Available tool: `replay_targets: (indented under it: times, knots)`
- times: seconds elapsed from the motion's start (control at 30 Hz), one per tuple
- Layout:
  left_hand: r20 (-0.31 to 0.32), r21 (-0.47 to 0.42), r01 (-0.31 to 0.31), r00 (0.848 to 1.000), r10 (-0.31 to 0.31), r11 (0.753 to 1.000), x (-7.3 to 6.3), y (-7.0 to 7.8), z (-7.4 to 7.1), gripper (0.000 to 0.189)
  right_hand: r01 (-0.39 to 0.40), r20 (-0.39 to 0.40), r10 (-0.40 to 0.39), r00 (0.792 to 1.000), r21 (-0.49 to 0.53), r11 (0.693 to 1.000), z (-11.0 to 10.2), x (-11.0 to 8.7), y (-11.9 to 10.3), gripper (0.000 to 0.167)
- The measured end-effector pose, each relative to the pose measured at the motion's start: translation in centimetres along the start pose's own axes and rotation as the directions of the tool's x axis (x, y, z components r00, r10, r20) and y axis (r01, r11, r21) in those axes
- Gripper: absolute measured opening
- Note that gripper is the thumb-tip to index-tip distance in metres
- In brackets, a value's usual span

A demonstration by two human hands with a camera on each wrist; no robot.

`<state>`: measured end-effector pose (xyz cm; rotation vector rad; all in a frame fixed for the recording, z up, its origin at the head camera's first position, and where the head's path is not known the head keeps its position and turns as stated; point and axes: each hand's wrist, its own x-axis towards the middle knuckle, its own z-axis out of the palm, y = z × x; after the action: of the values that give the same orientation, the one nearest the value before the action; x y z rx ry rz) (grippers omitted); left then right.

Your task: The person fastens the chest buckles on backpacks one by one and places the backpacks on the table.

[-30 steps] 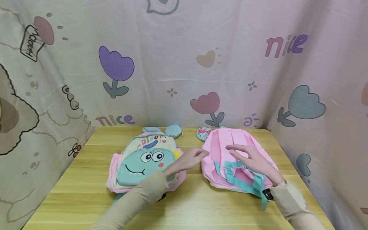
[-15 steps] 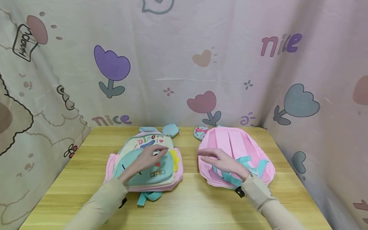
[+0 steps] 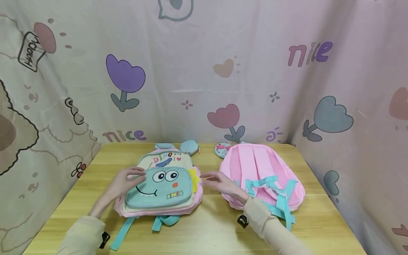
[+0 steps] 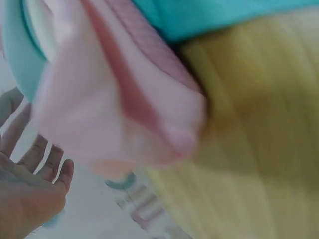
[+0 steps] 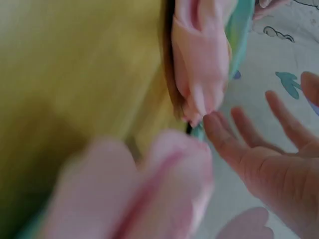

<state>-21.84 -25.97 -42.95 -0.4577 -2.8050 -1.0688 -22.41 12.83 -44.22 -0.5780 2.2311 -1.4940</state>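
Observation:
A child's backpack (image 3: pixel 159 186) with a teal dinosaur-face front pocket, cream top and pink sides lies face up on the left of the table. My left hand (image 3: pixel 122 182) is at its left side, fingers loosely bent, fingertips overlapping the pocket's edge; in the left wrist view its fingers (image 4: pixel 37 152) are spread beside the pink side. My right hand (image 3: pixel 221 183) reaches toward the bag's right side, fingertips close to the yellow spikes, holding nothing. A second, pink backpack (image 3: pixel 234 164) lies to the right with its shoulder straps (image 3: pixel 248 159) and teal webbing facing up.
Small round pouches, one plain blue (image 3: pixel 189 147) and one patterned (image 3: pixel 221 150), lie near the tops of the bags. A teal strap (image 3: pixel 122 233) trails toward the front of the wooden table (image 3: pixel 216 233). A printed curtain (image 3: pixel 178 117) hangs behind and at both sides.
Both hands have moved left. The left hand crossed over the dinosaur backpack to its left side, and the right hand left the pink backpack for the gap between the two bags.

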Motion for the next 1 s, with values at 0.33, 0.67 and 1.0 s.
replay_targets:
  times: [0.33, 0.67, 1.0]
  knots:
    - [0.059, 0.018, 0.107, 0.992, -0.108, 0.994, -1.9, -3.0, -1.0, 0.034, -0.118, -0.049, 0.124, 0.991, 0.112, 0.987, 2.8, 1.3, 1.4, 0.049]
    - [0.102, 0.022, 0.188, 0.977, -0.190, 0.982, -1.9, -3.1, -1.1, 0.044, -0.128, -0.064, 0.140, 0.988, 0.160, 0.979, 3.8, 2.1, 2.2, 0.056]
    - [0.106, 0.001, 0.208, 0.973, -0.207, 0.978, -1.7, -3.0, -0.8, 0.042, -0.072, -0.160, 0.098, 0.982, 0.158, 0.985, 4.5, 2.5, 2.4, 0.057]
